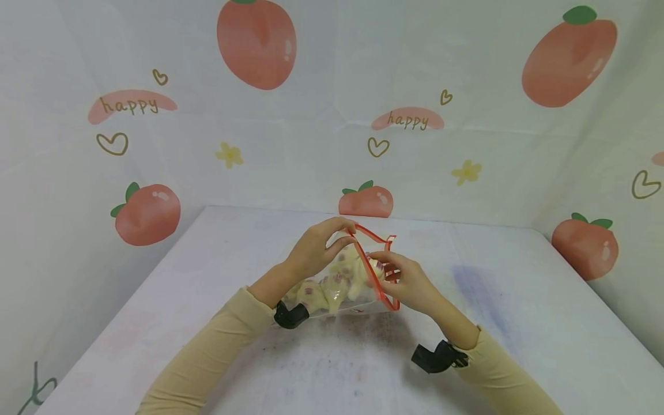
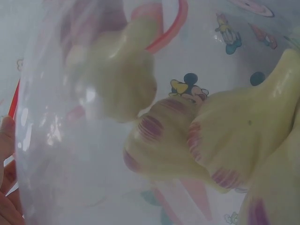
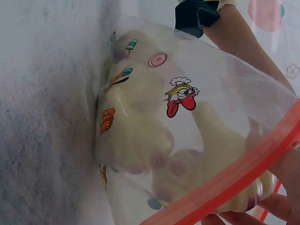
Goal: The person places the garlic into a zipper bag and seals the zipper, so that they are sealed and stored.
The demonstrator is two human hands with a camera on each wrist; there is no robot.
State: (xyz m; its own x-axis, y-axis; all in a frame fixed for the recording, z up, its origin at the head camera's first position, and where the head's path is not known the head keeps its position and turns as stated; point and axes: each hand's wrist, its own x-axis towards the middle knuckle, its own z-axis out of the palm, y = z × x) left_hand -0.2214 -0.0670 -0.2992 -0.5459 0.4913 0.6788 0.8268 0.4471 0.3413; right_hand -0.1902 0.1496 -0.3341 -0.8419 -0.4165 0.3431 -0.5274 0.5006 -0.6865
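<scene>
A clear plastic bag [image 1: 369, 266] with a red-edged mouth lies on its side on the table, its mouth turned right. Inside are several cream garlic bulbs [image 1: 334, 285] with purple marks, also seen through the plastic in the left wrist view. My left hand [image 1: 313, 248] pinches the upper red edge between thumb and fingers. At the mouth, my right hand [image 1: 413, 283] holds a garlic bulb [image 3: 243, 201] just inside the red rim. The rim and plastic partly cover these fingertips in the right wrist view.
The bag rests on a white table [image 1: 207, 369] with greyish-purple stains. Behind stands a white cloth backdrop [image 1: 311, 144] printed with peaches, hearts and flowers. A black wrist mount [image 1: 291, 316] sits under the left wrist, another mount [image 1: 438, 356] under the right.
</scene>
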